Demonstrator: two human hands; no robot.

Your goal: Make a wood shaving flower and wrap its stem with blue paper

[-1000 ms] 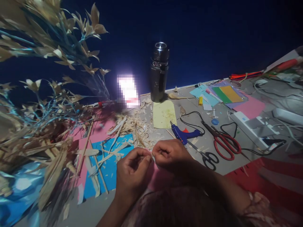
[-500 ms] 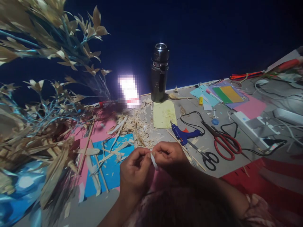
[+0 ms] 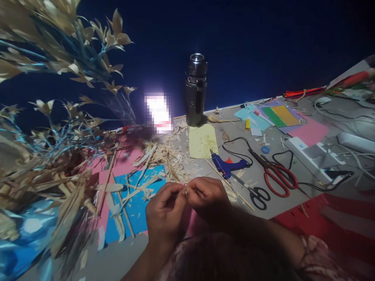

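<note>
The left hand (image 3: 165,207) and right hand (image 3: 209,192) meet, thumbs and forefingers pinched nearly closed on a small pale scrap (image 3: 185,191), mostly hidden between their tips. Something this slight probably calls for light, even pressure and short finger movements, lest it crease or slip. Just beyond lie shavings (image 3: 172,162) and a blue glue gun (image 3: 228,167); knuckles are best kept off its nozzle. Red-handled scissors (image 3: 277,177) rest farther right on the surface (image 3: 277,210).
</note>
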